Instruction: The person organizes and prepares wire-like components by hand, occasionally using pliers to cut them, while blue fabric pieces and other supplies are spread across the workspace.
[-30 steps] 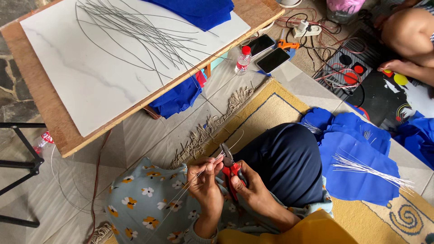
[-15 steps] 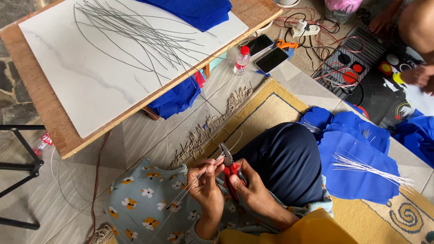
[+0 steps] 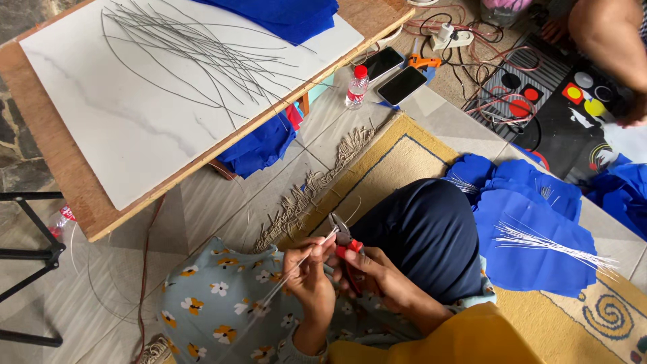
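One white board [image 3: 135, 121] carried many loose wires. Two phones [image 3: 391, 74] lay beyond. My right hand [image 3: 371, 269] gripped one pair of red-handled pliers [image 3: 344, 241]; my left hand [image 3: 309, 273] pinched one thin wire [image 3: 296, 271] at their tip.

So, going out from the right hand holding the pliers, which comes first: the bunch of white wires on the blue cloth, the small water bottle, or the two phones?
From the right hand:
1. White wires, to its right on the blue cloth.
2. Water bottle, far ahead beside the table.
3. Phones, next to the bottle; too close to rank apart.
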